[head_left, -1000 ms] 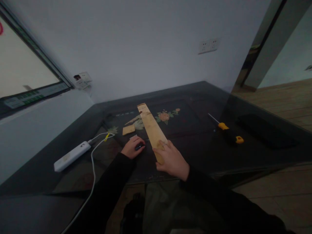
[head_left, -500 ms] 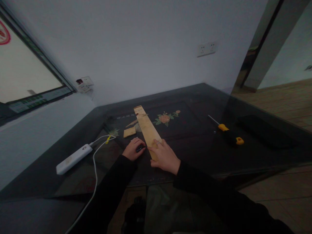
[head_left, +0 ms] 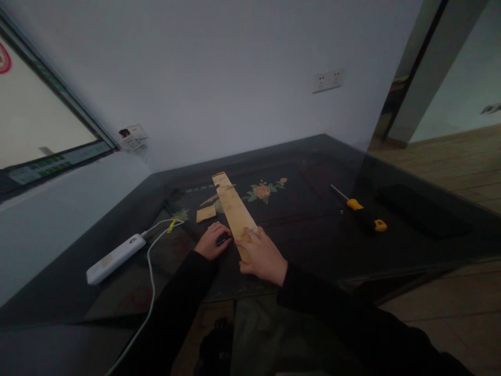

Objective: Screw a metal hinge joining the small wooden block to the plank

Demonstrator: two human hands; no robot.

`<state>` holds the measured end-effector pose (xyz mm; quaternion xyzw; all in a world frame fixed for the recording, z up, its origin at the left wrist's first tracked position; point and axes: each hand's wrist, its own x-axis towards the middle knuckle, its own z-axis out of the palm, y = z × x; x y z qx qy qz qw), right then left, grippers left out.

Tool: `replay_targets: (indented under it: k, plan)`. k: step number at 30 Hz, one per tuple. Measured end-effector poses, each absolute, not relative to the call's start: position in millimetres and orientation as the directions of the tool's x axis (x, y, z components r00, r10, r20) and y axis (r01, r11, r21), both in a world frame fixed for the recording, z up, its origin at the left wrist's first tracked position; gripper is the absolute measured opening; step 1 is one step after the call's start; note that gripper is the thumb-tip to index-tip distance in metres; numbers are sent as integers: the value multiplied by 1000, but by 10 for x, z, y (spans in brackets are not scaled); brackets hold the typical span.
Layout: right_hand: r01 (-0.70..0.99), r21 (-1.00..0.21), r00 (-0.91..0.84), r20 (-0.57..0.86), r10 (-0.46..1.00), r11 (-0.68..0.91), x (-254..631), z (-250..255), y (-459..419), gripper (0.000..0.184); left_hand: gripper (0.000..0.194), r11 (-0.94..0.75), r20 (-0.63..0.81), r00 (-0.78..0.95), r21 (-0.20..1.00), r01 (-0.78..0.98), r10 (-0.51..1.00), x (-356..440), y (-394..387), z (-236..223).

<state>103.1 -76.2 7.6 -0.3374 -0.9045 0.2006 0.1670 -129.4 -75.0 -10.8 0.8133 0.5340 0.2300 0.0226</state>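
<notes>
While your right hand [head_left: 262, 256] grips the board [head_left: 236, 209] — your left [head_left: 213, 241] curls round something dark — the glossy table [head_left: 297, 235] meets a pale wall [head_left: 235, 78], upper centre.

From where I stand, a hand could pass over the table [head_left: 309, 235] between the right hand [head_left: 264, 256] and the screwdriver [head_left: 364, 214], or between the board's [head_left: 237, 209] far end and the wall [head_left: 235, 78] (which closes off the back). The board slants across the middle, with the left hand [head_left: 212, 241] close against its left side and the block [head_left: 206, 213] just beyond that hand. Farther left, the power strip [head_left: 115, 258] and its looping cord [head_left: 151, 261] obstruct a low path, while a dark flat thing [head_left: 422, 211] blocks the way right of the screwdriver.
</notes>
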Motion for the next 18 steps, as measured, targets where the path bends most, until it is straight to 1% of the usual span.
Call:
replay_targets:
  k: [5, 8, 9, 10, 11, 13, 14, 15, 18]
  plan:
    - [523, -478, -734, 169, 658, 706, 978, 48, -704, 62, 10, -428, 342, 325, 290, 856, 882, -1297, -757, -101]
    - [500, -540, -733, 153, 663, 677, 1079, 78, -675, 69, 11, -420, 347, 311, 301, 857, 885, -1293, -764, -90]
    - [486, -570, -723, 164, 671, 663, 1157, 105, -664, 71, 11, -416, 354, 303, 307, 856, 885, -1290, -768, -86]
    - [461, -598, -708, 198, 678, 656, 1261, 137, -650, 69, 12, -413, 360, 295, 314, 855, 885, -1287, -771, -84]
    - [427, -621, -683, 255, 685, 657, 1393, 171, -632, 63, 12, -408, 365, 286, 321, 855, 886, -1284, -773, -83]
    - [401, -675, -541, 371, 755, 619, 1737, 227, -577, 46, 13, -392, 376, 261, 332, 858, 889, -1282, -775, -85]
    - [406, -685, -462, 418, 782, 606, 1943, 242, -541, 36, 13, -383, 379, 248, 337, 860, 891, -1284, -774, -87]
    - [431, -684, -375, 458, 806, 589, 2165, 245, -499, 29, 13, -376, 384, 237, 341, 862, 892, -1289, -772, -91]
    - [589, -639, -129, 530, 838, 495, 2856, 191, -355, 35, 15, -366, 406, 215, 342, 865, 888, -1321, -767, -100]
